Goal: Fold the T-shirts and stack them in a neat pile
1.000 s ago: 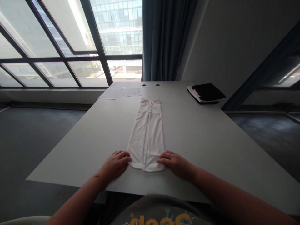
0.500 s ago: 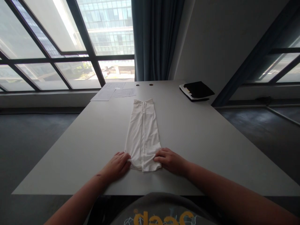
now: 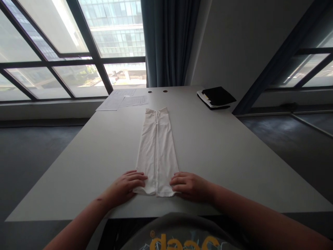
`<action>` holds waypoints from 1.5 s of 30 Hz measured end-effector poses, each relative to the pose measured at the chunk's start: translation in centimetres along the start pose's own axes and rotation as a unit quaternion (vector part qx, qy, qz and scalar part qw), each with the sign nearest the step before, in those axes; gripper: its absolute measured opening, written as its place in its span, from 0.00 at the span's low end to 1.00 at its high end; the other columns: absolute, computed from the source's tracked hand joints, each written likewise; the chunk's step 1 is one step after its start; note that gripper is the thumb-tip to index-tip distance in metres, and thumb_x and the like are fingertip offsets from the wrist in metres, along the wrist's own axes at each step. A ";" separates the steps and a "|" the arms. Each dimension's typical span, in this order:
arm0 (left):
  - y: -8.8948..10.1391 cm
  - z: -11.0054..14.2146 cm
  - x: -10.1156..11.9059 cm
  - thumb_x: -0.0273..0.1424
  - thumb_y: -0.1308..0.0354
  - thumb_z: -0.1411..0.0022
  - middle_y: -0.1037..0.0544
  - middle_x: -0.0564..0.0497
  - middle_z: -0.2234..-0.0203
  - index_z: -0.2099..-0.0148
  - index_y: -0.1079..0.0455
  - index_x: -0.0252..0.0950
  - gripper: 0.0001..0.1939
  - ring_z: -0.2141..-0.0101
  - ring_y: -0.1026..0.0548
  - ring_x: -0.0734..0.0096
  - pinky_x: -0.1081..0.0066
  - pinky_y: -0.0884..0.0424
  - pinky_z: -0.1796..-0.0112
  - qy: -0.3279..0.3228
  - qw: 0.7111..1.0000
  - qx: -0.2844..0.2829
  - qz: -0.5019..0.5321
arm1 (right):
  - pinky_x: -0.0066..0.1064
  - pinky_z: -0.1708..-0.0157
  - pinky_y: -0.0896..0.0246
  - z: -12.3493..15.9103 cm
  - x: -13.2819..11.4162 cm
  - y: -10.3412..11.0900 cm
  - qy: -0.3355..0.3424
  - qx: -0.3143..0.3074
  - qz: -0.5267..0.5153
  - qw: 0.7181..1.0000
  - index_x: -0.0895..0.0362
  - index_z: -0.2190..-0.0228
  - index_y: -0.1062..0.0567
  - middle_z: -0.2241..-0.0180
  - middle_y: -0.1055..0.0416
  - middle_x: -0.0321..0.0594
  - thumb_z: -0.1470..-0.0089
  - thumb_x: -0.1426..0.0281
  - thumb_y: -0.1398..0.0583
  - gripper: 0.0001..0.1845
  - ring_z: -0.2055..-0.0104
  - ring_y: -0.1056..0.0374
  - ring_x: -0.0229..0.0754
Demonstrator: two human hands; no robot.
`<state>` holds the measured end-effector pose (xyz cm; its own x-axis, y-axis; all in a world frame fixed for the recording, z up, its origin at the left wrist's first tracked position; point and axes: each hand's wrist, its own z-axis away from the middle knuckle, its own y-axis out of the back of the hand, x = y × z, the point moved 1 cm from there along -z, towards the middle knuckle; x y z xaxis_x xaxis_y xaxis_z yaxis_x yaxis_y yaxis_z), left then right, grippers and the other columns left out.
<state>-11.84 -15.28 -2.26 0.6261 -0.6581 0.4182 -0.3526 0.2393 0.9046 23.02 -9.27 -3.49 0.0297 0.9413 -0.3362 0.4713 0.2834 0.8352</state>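
Observation:
A pair of white trousers [image 3: 156, 146] lies flat on the table, its drawstring waist at the far end and its leg hems toward me. My left hand [image 3: 127, 185] rests over the left edge near the hem, fingers stretched out on the cloth. On the opposite side, my right hand [image 3: 191, 186] lies across the right hem corner, its fingers apart and slightly bent. Both thumbs are mostly hidden. The hem curls up a little beside each hand.
A white table [image 3: 221, 156] spreads around the trousers. Printed sheets [image 3: 111, 102] lie at its far left, and a black folder with papers [image 3: 218, 97] at the far right. Behind stand a dark blue curtain [image 3: 169, 41] and windows [image 3: 117, 31].
Both hands have gone from gripping the hem corners to lying on the cloth. The hem has come slightly nearer to me, and the view has turned a little to the right.

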 end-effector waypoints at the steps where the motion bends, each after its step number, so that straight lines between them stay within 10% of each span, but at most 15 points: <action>1: 0.1 0.1 0.1 0.17 0.48 0.44 0.20 0.53 0.44 0.47 0.27 0.45 0.26 0.43 0.24 0.66 0.59 0.37 0.35 0.004 1.000 0.003 0.011 | 0.36 0.45 0.31 0.1 -0.2 0.2 -0.009 0.001 -0.017 1.000 0.56 0.58 0.22 0.57 0.19 0.47 0.32 0.71 0.42 0.08 0.53 0.24 0.43; 9: 3.2 -2.0 0.5 0.38 0.49 0.28 0.15 0.50 0.62 0.48 0.24 0.44 0.15 0.66 0.19 0.67 0.70 0.26 0.61 0.127 0.989 0.049 0.051 | 0.28 0.67 0.35 -1.0 0.4 3.7 -0.182 0.040 -0.129 0.974 0.56 0.61 0.20 0.70 0.21 0.40 0.30 0.60 0.43 0.16 0.71 0.28 0.37; 18: 3.3 -9.0 -8.5 0.41 0.47 0.32 0.18 0.50 0.65 0.50 0.24 0.40 0.16 0.66 0.22 0.65 0.69 0.29 0.63 0.282 0.952 0.112 -0.027 | 0.31 0.63 0.36 -3.7 12.5 3.1 -0.375 0.097 -0.002 0.922 0.57 0.61 0.19 0.68 0.22 0.39 0.39 0.65 0.38 0.10 0.68 0.30 0.40; 29: 1.8 -8.2 -10.4 0.40 0.44 0.33 0.19 0.51 0.62 0.49 0.28 0.42 0.13 0.65 0.23 0.66 0.67 0.28 0.59 0.305 0.941 0.145 -0.011 | 0.37 0.56 0.37 -1.9 13.6 1.2 -0.312 0.125 0.071 0.939 0.55 0.63 0.25 0.67 0.26 0.41 0.39 0.71 0.37 0.01 0.62 0.32 0.47; 33: 1.9 -8.1 -8.7 0.37 0.44 0.33 0.20 0.48 0.59 0.52 0.30 0.41 0.10 0.59 0.22 0.62 0.64 0.28 0.55 0.267 0.943 0.187 -0.068 | 0.38 0.56 0.40 -2.3 12.7 2.1 -0.293 0.119 0.133 0.939 0.54 0.68 0.27 0.67 0.27 0.44 0.35 0.69 0.39 0.07 0.62 0.34 0.48; 39: -0.4 -6.3 -4.7 0.39 0.48 0.29 0.21 0.51 0.69 0.61 0.31 0.42 0.10 0.68 0.23 0.64 0.68 0.31 0.65 0.231 0.966 0.069 -0.094 | 0.35 0.59 0.46 -1.8 7.6 1.1 -0.156 0.006 0.126 0.980 0.55 0.69 0.27 0.68 0.29 0.41 0.30 0.65 0.43 0.14 0.65 0.37 0.44; 45: -0.8 -5.2 -3.0 0.39 0.48 0.29 0.21 0.49 0.68 0.63 0.31 0.42 0.11 0.65 0.23 0.63 0.67 0.31 0.64 0.190 0.974 0.078 -0.098 | 0.35 0.58 0.45 -0.8 5.9 0.8 -0.142 -0.038 0.080 0.986 0.55 0.69 0.27 0.68 0.27 0.40 0.30 0.66 0.43 0.13 0.64 0.35 0.42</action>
<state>-9.83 -9.83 -3.84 0.8938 -0.3619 0.2649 -0.2825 0.0046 0.9593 22.84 -3.33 -4.46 0.3490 0.8891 -0.2962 0.3727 0.1584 0.9143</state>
